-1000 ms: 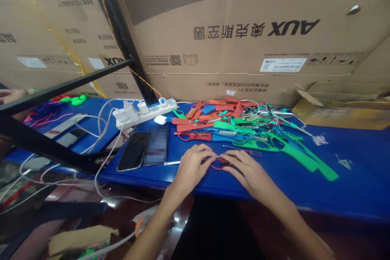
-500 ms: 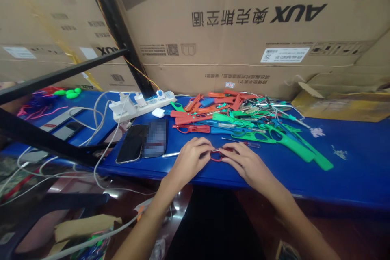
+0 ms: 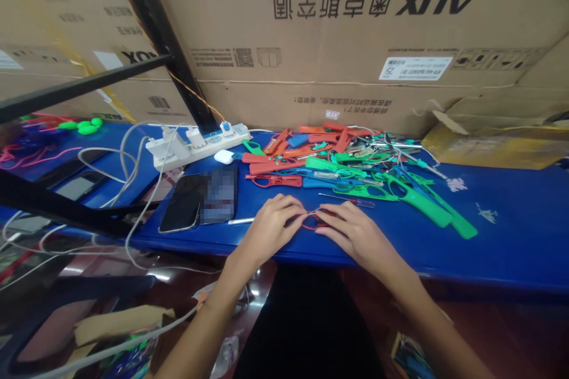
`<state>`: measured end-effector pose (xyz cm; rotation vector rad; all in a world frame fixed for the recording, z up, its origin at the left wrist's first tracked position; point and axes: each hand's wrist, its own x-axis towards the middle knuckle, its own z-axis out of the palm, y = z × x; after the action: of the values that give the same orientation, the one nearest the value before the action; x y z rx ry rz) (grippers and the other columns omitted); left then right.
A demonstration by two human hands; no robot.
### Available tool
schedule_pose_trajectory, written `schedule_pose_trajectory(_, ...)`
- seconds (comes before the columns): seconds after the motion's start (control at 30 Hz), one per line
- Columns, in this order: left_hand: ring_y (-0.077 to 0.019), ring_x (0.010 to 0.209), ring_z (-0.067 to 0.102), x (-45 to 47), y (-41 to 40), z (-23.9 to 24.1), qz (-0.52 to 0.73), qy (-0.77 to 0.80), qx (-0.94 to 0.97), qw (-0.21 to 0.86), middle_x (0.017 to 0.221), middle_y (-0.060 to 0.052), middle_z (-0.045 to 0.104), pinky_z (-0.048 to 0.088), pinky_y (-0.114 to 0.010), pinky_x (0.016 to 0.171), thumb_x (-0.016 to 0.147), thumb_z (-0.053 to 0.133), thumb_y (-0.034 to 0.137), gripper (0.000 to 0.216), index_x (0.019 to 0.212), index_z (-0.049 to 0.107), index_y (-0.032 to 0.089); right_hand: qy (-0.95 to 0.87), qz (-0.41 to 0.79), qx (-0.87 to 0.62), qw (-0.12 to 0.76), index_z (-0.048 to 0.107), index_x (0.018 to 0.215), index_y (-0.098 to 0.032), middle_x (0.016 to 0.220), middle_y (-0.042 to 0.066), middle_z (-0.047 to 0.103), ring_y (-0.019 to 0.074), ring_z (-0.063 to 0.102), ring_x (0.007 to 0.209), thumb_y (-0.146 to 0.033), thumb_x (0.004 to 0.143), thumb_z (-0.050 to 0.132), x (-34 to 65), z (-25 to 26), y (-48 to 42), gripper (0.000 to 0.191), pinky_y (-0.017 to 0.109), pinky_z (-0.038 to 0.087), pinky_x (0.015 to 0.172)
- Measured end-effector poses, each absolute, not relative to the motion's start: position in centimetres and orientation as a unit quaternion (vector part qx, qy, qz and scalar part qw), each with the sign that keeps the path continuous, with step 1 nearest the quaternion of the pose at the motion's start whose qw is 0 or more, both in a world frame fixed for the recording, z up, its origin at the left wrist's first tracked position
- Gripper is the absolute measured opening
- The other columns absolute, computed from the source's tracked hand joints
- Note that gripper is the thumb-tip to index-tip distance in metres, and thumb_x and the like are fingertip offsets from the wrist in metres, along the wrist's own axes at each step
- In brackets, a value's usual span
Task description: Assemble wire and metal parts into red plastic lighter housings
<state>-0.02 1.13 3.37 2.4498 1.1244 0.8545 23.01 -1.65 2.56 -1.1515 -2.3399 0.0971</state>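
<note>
Both hands meet near the front edge of the blue table, pinching a red lighter casing [image 3: 312,223] whose looped part shows between the fingertips. My left hand [image 3: 276,225] is closed on its left end with thumb and fingers. On the other end, my right hand [image 3: 355,231] has its fingers curled over the casing and hides much of it. Just beyond the right hand lies a screwdriver [image 3: 362,202] with a clear reddish handle. Farther back is a heap of red, green and blue lighter casings [image 3: 329,174], with thin wires and metal rods among them.
To the left lie a phone [image 3: 181,204], a dark flat item [image 3: 220,194] and a silver pen-like stick [image 3: 240,221]. Behind them runs a white power strip [image 3: 202,151] with plugs and cables. A cardboard box [image 3: 498,145] stands at the back right; a black metal frame [image 3: 178,71] rises at left.
The view has shifted slightly, so the scene sits a little more to the left and higher. Both hands keep their pinch on the red casing, with only small finger movement.
</note>
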Motion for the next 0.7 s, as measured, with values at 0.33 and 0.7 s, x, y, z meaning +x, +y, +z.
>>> schedule_pose_trajectory(0.33, -0.0195, 0.093, 0.065, 0.43, 1.64, 3.53, 0.294, 0.458, 0.819, 0.181, 0.099, 0.001, 0.075, 0.048, -0.031, 0.083, 0.096, 0.065, 0.021, 0.007, 0.096, 0.071, 0.024, -0.86, 0.027, -0.44, 0.257, 0.073, 0.123, -0.021, 0.128, 0.01, 0.071, 0.0266, 0.067, 0.114, -0.034, 0.104, 0.053, 22.89, 2.7, -1.81, 0.03, 0.05, 0.053, 0.105)
schedule_pose_trajectory(0.7, -0.0204, 0.093, 0.06, 0.41, 0.98, 3.44, 0.26, 0.395, 0.881, 0.027, 0.102, -0.005, 0.072, 0.048, -0.034, 0.082, 0.102, 0.057, 0.029, 0.019, 0.1, 0.074, 0.02, -0.864, 0.013, -0.426, 0.269, 0.071, 0.122, -0.017, 0.124, 0.011, 0.072, 0.0267, 0.066, 0.113, -0.035, 0.105, 0.049, 22.87, 2.33, -1.6, 0.033, 0.046, 0.055, 0.102)
